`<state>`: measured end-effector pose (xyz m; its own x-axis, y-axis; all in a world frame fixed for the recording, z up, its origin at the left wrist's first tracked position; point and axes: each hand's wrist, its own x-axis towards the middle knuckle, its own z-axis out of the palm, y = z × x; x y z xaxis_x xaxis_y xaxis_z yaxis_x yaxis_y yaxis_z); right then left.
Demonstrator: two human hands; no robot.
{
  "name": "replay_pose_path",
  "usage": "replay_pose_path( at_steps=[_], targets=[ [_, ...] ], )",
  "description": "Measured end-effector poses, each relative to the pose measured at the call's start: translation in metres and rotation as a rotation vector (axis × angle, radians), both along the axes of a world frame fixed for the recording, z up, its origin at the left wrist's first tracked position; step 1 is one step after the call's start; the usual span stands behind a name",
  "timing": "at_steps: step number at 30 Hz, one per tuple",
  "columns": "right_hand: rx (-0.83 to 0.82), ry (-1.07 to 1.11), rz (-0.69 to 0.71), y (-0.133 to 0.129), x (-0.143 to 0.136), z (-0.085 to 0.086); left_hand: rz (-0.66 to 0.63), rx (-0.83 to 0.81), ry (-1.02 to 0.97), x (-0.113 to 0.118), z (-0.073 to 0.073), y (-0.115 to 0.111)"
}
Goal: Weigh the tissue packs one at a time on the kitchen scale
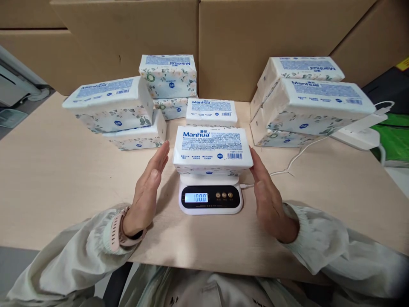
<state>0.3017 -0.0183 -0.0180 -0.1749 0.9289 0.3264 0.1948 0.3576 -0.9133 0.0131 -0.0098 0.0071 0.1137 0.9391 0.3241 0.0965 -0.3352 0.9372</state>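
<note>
A white pack of tissues (pixel 212 147) with blue Manhua print rests on a small white digital kitchen scale (pixel 211 208). The scale's lit display (pixel 196 197) reads about 100.0. My left hand (pixel 145 198) stands on edge left of the pack, fingers straight and a gap between it and the pack. On the other side my right hand (pixel 268 198) is upright too, its fingers stretched out and its fingertips at the pack's right end, seemingly touching it. Neither hand grips anything. Part of the scale's platform is hidden beneath the pack.
Directly behind the scale sits another tissue pack (pixel 211 111). Stacked packs stand at the left (pixel 110 104), back left (pixel 168 76) and right (pixel 315 102). Cardboard boxes (pixel 134 38) wall off the back. A white cable (pixel 289 166) runs from the scale to a power strip (pixel 359 134).
</note>
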Motion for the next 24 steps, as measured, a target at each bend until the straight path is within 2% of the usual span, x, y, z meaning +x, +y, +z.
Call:
replay_pose_path(
  at_steps=[24],
  targets=[
    [-0.021,0.017,0.018,-0.0007,-0.0006,0.0019,0.015,-0.041,-0.037,0.0013,0.0013,-0.0016]
  ],
)
